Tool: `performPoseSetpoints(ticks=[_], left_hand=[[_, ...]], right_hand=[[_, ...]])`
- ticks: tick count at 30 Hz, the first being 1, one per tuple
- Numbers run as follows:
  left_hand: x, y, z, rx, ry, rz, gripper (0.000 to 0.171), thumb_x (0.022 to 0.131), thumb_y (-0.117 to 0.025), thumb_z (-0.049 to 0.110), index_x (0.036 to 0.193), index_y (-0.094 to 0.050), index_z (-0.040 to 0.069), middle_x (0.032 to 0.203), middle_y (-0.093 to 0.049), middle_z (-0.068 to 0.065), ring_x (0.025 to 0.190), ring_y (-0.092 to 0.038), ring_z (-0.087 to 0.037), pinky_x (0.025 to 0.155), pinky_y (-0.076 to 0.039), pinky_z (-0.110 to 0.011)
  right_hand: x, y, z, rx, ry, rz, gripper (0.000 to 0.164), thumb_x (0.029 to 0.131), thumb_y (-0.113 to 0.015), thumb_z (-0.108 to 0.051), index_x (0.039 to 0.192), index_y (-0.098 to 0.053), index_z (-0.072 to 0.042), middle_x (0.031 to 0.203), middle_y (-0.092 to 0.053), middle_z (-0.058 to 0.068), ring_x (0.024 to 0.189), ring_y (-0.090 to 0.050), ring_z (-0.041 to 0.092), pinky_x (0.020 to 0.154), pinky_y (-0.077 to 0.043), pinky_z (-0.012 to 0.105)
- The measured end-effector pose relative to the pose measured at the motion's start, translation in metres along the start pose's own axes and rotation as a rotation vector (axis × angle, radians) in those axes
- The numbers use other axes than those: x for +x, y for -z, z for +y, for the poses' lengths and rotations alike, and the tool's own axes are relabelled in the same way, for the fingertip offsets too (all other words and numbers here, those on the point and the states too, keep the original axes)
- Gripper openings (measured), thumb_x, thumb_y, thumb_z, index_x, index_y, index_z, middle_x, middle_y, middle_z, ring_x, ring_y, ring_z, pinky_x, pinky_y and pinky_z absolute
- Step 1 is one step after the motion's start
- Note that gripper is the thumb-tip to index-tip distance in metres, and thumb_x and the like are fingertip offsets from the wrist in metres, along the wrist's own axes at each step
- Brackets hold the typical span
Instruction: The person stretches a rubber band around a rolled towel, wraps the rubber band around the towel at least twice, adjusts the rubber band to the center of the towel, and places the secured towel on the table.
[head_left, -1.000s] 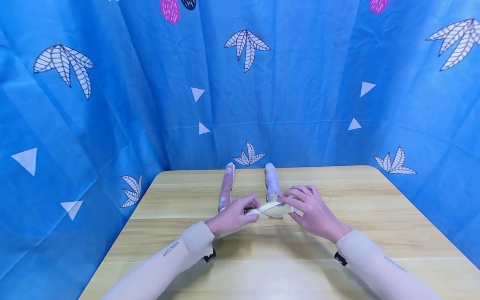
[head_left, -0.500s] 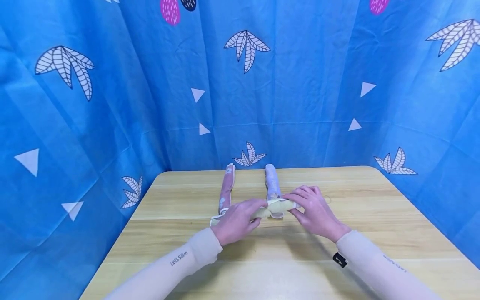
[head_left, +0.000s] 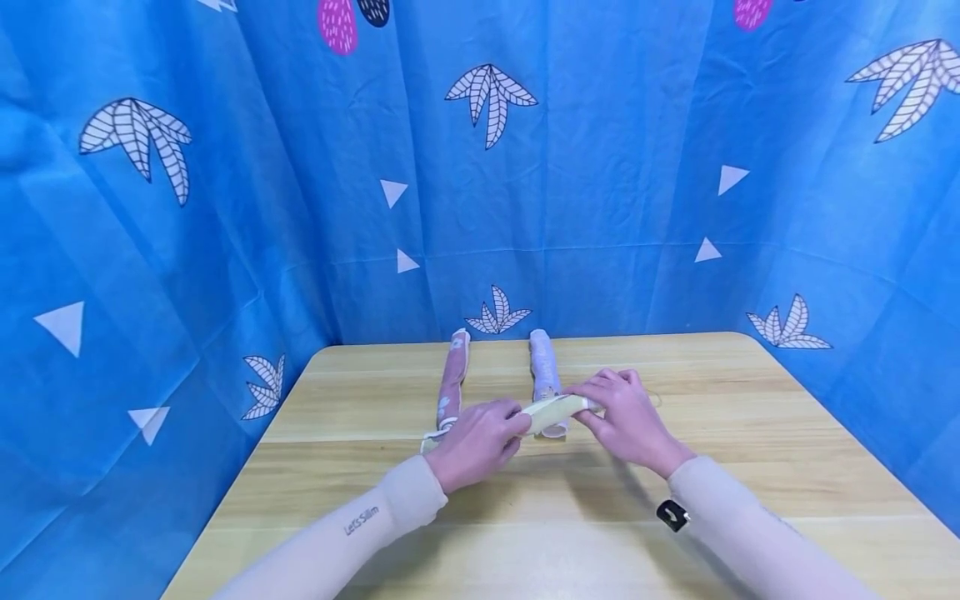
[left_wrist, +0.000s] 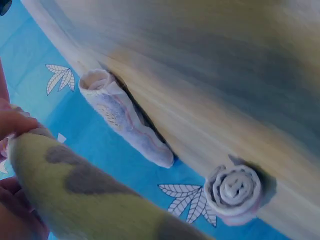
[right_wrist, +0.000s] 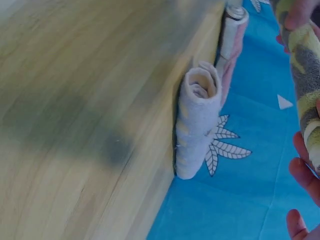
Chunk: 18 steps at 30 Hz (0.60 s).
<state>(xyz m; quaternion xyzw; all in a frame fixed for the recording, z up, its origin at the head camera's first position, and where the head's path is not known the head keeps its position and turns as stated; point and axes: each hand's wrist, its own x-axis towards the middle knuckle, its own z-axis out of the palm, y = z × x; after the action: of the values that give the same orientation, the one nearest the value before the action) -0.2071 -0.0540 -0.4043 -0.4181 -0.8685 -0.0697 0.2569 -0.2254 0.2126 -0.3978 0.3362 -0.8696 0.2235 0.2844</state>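
Observation:
Both hands hold a rolled towel (head_left: 555, 413), yellow-green with grey patches, stretched sideways above the table. My left hand (head_left: 480, 442) grips its left part, and a white-edged end pokes out beyond that hand. The right-hand end is pinched between the thumb and fingers of my right hand (head_left: 626, 421). In the right wrist view the towel (right_wrist: 306, 75) appears as a tight roll with fingers at its side. Behind the hands lie a mauve rolled towel (head_left: 453, 375) with pale flowers and a lavender rolled towel (head_left: 542, 362), partly covered by the held one.
The wooden table (head_left: 675, 533) reaches back to a blue curtain (head_left: 615, 167) with leaf prints, which also hangs along both sides. In the left wrist view, the mauve towel's spiral end (left_wrist: 234, 187) faces the camera. A thin loose thread (head_left: 657, 397) lies beyond my right hand.
My left hand has moved slightly right and turned its back upward. The towel between the hands, earlier a twisted flat-looking strip, now looks like a fuller roll. The right hand has barely shifted.

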Motion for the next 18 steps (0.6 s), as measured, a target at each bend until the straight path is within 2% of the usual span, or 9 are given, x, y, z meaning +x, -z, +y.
performPoseSetpoints(ticks=[4,6,8,11,13,15,18], left_hand=[[-0.005,-0.003,-0.007,0.049,0.041,0.044,0.023,0.086,-0.080,0.032,0.094,-0.062,0.021,0.093,-0.066,0.005,0.076,-0.061,-0.009,0.071,-0.055,-0.024],[-0.007,-0.004,-0.010,0.055,0.086,0.038,0.026,0.084,-0.081,0.036,0.095,-0.062,0.022,0.092,-0.066,0.006,0.077,-0.062,-0.008,0.075,-0.055,-0.025],[-0.008,-0.004,-0.012,0.020,0.124,0.004,0.028,0.084,-0.082,0.035,0.098,-0.062,0.021,0.094,-0.067,0.007,0.081,-0.063,-0.008,0.079,-0.054,-0.026],[-0.007,-0.003,-0.012,-0.117,0.185,-0.064,0.026,0.087,-0.079,0.029,0.104,-0.062,0.021,0.100,-0.070,0.007,0.087,-0.063,-0.008,0.083,-0.055,-0.027],[-0.007,-0.001,-0.012,-0.247,0.243,-0.108,0.026,0.089,-0.077,0.026,0.108,-0.061,0.022,0.100,-0.069,0.007,0.085,-0.062,-0.009,0.080,-0.053,-0.027],[-0.006,0.001,-0.012,-0.378,0.307,-0.151,0.026,0.091,-0.075,0.025,0.111,-0.059,0.025,0.094,-0.068,0.007,0.080,-0.058,-0.009,0.073,-0.051,-0.026],[-0.005,0.003,-0.015,-0.560,0.379,-0.204,0.027,0.093,-0.073,0.023,0.114,-0.057,0.030,0.086,-0.064,0.008,0.072,-0.055,-0.009,0.065,-0.047,-0.025]], right_hand=[[-0.001,0.006,0.003,0.087,-0.102,-0.016,0.028,0.084,-0.079,-0.018,0.112,-0.076,-0.016,0.100,-0.076,-0.002,0.096,-0.061,0.017,0.090,-0.035,0.043],[-0.002,0.007,0.004,0.113,-0.138,-0.044,0.027,0.086,-0.077,-0.019,0.113,-0.076,-0.016,0.101,-0.075,-0.003,0.098,-0.061,0.016,0.089,-0.035,0.042],[-0.003,0.007,0.004,0.153,-0.171,-0.085,0.027,0.088,-0.076,-0.022,0.114,-0.075,-0.017,0.103,-0.075,-0.005,0.100,-0.060,0.016,0.091,-0.036,0.043],[-0.004,0.007,0.004,0.214,-0.195,-0.124,0.030,0.089,-0.075,-0.025,0.119,-0.074,-0.020,0.110,-0.074,-0.005,0.105,-0.059,0.017,0.095,-0.039,0.048],[-0.005,0.007,0.004,0.233,-0.166,-0.113,0.035,0.088,-0.076,-0.023,0.123,-0.071,-0.020,0.118,-0.072,-0.001,0.111,-0.058,0.021,0.097,-0.040,0.054],[-0.007,0.007,0.006,0.201,-0.088,-0.086,0.040,0.087,-0.078,-0.020,0.126,-0.069,-0.021,0.125,-0.069,0.003,0.116,-0.056,0.024,0.098,-0.041,0.056],[-0.009,0.006,0.011,0.076,0.073,-0.041,0.049,0.083,-0.081,-0.018,0.129,-0.067,-0.023,0.132,-0.064,0.005,0.123,-0.053,0.027,0.097,-0.040,0.053]])
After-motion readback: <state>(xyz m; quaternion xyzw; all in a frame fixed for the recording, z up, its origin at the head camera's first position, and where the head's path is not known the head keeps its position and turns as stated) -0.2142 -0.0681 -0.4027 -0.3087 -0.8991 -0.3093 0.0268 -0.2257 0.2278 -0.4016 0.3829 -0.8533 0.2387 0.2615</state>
